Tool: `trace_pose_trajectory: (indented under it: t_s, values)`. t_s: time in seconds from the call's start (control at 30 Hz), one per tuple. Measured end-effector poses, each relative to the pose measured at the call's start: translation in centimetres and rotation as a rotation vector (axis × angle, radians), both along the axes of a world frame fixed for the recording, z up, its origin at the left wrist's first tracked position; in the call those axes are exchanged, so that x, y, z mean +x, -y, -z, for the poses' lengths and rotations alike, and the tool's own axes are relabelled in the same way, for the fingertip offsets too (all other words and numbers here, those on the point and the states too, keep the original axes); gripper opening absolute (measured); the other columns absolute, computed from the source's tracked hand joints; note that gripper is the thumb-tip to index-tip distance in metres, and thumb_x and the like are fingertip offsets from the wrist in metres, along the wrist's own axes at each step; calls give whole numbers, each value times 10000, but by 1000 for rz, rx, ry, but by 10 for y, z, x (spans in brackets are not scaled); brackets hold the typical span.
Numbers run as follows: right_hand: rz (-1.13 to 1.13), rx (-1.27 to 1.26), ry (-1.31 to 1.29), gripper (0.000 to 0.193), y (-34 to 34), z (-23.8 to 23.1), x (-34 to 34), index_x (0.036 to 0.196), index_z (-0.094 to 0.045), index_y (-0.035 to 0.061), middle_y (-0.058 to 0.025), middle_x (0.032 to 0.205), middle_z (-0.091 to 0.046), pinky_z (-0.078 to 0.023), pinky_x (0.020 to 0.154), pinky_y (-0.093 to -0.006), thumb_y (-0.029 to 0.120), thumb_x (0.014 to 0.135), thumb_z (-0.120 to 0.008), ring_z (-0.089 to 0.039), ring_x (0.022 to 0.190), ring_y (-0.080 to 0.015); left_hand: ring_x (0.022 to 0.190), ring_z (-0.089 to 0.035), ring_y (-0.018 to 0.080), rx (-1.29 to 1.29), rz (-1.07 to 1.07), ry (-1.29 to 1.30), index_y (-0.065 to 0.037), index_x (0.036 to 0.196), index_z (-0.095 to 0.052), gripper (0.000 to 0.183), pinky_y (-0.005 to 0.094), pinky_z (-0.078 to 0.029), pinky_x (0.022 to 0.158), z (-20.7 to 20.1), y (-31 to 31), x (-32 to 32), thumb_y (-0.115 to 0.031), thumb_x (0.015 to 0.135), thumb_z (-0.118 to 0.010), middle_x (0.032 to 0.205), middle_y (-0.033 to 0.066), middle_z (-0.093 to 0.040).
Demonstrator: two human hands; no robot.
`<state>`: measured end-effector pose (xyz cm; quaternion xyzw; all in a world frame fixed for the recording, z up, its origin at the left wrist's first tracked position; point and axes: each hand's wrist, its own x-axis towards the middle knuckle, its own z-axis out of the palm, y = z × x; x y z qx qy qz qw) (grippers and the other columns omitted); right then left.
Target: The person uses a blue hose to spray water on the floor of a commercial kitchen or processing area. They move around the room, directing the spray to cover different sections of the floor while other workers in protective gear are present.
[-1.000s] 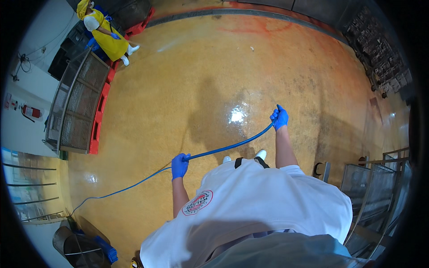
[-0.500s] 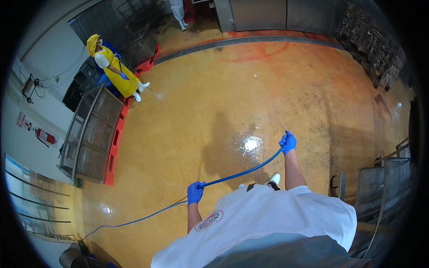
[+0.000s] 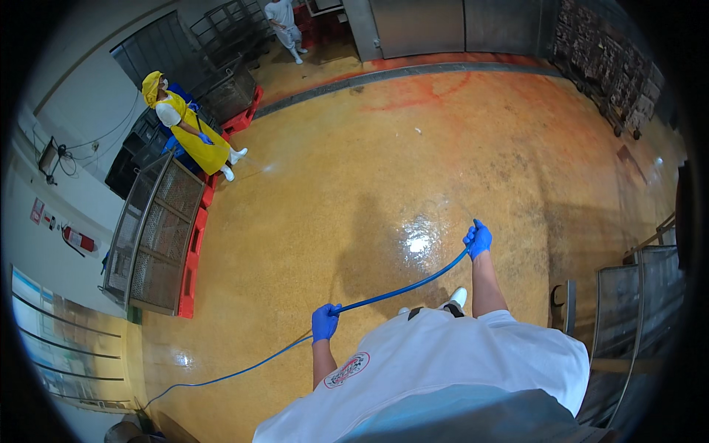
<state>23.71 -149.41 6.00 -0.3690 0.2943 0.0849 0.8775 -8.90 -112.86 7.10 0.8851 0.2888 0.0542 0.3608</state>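
A blue hose [image 3: 402, 291] runs between my two hands, sagging slightly. Wrapped round its front end is my right hand [image 3: 478, 239] in a blue glove, with the hose tip just above the fingers. A faint spray of water leaves the tip toward the floor ahead. My left hand [image 3: 325, 323], also blue-gloved, is closed on the hose further back. Behind it the hose trails to the lower left across the wet yellow floor [image 3: 295, 221]. A bright wet patch [image 3: 418, 244] glistens near my right hand.
At the left, a person in a yellow apron [image 3: 198, 140] sprays the floor. A metal mesh cage [image 3: 159, 244] stands on red pallets [image 3: 193, 258]. Another person in white [image 3: 283, 26] is at the back. A drain channel [image 3: 413, 71] crosses the floor. Metal equipment [image 3: 620, 310] stands at right.
My view has shifted a little, so the surroundings sit slightly lower at the left. Both hands keep hold of the hose. The person at the back shows more fully.
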Motion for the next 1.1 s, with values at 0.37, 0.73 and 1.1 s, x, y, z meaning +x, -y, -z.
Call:
trace_pose_trajectory:
  t_s: [0.37,0.73,1.1]
  values:
    - [12,18,-4,203,2,-1,-8,1057,-492,104,3,532,-392,-286,360,-278,209,902,-413,-346,397,-110,487,-344,239,-1,-6,6,-17,642,-582,296,358,-368,493,7,0,-7,-256,800,-654,583,222,-494]
    - [-26,-2,20,349,3,-8,-10,1233,-408,80,6,576,-387,-294,385,-260,166,905,-328,-350,432,-99,485,-412,284,52,17,28,-6,633,-575,301,372,-386,502,5,-1,-5,-248,791,-659,621,245,-511]
    - [-29,-1,32,334,3,-7,-9,1214,-416,71,-1,584,-406,-304,387,-268,158,901,-341,-355,431,-103,485,-414,273,41,26,35,-10,638,-573,294,366,-390,504,13,-4,-3,-246,792,-658,607,227,-515]
